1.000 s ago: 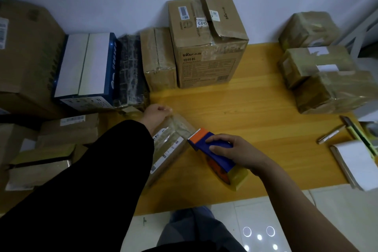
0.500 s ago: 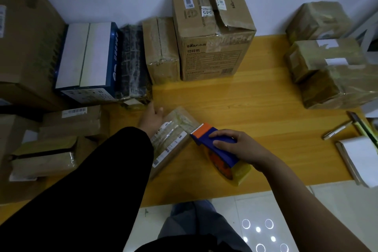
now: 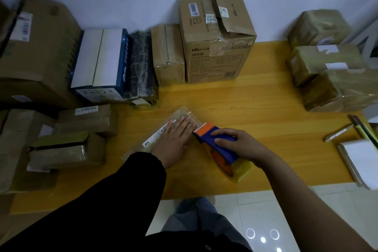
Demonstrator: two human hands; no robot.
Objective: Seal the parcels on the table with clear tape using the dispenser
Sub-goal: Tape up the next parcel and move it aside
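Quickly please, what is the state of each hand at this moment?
Left hand: open, fingers straight, flat on the small parcel.
Right hand: closed around the tape dispenser, holding it.

small parcel [image 3: 183,113]: is lying on the table [image 3: 266,104] at its middle, under the left hand [image 3: 176,141].
dispenser [image 3: 222,150]: is sitting just right of the small parcel, its front end at the parcel's right edge, the right hand [image 3: 243,147] gripping it from above.
tall box [image 3: 216,47]: is standing behind them, a narrow parcel [image 3: 167,55] standing just left of it.
big carton [image 3: 41,47]: is sitting at the far left, flat parcels [image 3: 67,149] lying in front of it.
parcel stack [image 3: 327,71]: is sitting at the back right.
pen [image 3: 337,133]: is lying in front of the stack, a notepad [image 3: 362,161] lying nearer, at the right edge.
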